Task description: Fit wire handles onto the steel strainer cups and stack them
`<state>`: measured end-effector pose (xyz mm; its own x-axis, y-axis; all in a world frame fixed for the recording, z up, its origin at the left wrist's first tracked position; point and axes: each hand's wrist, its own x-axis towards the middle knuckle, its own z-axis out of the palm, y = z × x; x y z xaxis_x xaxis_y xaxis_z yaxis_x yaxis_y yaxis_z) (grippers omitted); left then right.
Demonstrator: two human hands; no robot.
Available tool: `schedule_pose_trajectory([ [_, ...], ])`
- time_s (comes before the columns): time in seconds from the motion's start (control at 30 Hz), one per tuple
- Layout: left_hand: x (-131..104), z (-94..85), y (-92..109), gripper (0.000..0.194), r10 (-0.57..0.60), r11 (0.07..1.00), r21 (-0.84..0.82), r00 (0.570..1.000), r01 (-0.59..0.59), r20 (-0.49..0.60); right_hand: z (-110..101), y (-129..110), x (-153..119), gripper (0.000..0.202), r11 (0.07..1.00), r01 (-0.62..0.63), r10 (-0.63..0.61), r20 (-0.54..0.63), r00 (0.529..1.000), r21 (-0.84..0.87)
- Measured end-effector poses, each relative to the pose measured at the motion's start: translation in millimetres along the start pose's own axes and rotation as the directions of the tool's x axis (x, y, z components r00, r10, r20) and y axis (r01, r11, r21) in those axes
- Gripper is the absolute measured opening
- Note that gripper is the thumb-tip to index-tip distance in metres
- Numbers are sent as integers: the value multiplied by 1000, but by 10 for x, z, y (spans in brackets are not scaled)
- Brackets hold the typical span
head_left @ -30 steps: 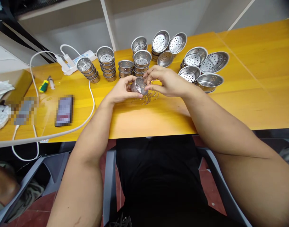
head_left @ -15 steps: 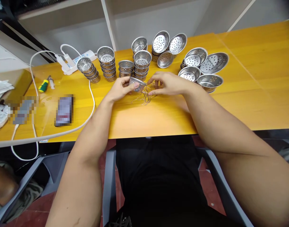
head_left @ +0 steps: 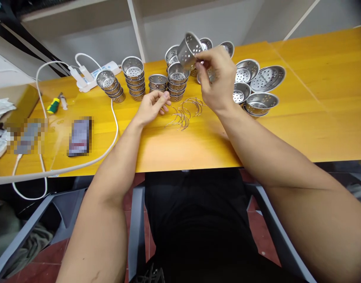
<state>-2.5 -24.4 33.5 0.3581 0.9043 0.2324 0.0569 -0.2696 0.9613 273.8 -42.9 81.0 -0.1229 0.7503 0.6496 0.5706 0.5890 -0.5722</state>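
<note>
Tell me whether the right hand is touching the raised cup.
Touching. The head view shows the right hand gripping the raised cup near its rim, fingertips against the metal.

Table: long, yellow-orange wooden top (head_left: 322, 129), visible grain, glossy finish; straight seam (head_left: 289, 70) towards the right; pale sheen of reflected light along the front middle.
Backing: grey panels (head_left: 165, 33) behind the table, darker at upper right; one off-white upright divider (head_left: 136, 29); pale horizontal shelf board (head_left: 65, 11), upper left; slanting pale strip (head_left: 301, 19), upper right.
Seating: grey plastic armchair (head_left: 138, 224) at the table's front; second grey chair (head_left: 27, 232), lower left.
Floor: dark red tiles (head_left: 257, 226), thin lighter joints.
</note>
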Motion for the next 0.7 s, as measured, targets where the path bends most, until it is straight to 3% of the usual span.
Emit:
schedule_pose_trajectory([
  [0.07, -11, 22, -5, 93, 3, 1000, 9, 1000, -3, 22, 44, 10, 80, 61, 999, -11, 10, -13, 1000, -48],
  [0.17, -22, 59, -9, 89, -1, 1000, 7, 999, 1, 41, 124, 59, 116, 55, 997, -4, 10, 80, 997, -71],
  [0.27, -24, 75, -13, 70, -27, 999, 31, 999, 26, 37, 89, 94, 94, 46, 999, 8, -3, 127, 992, -42],
  [0.4, -22, 71, -34, 56, -38, 999, 33, 999, 37, 30, -193, 94, 121, 44, 990, -35, 24, -85, 996, -133],
  [0.47, -25, 67, -50, 58, -46, 998, 41, 998, 44, 51, -348, 94, 179, 41, 959, -135, 111, -109, 988, -249],
  [0.6, -33, 57, -81, 59, -55, 996, 75, 991, 46, 119, -472, 143, 371, 39, 810, -248, 365, 126, 922, -531],
  [0.7, -38, 51, -93, 63, -40, 996, 86, 987, 27, 158, -394, 239, 562, 52, 762, -200, 409, 218, 886, -616],
])
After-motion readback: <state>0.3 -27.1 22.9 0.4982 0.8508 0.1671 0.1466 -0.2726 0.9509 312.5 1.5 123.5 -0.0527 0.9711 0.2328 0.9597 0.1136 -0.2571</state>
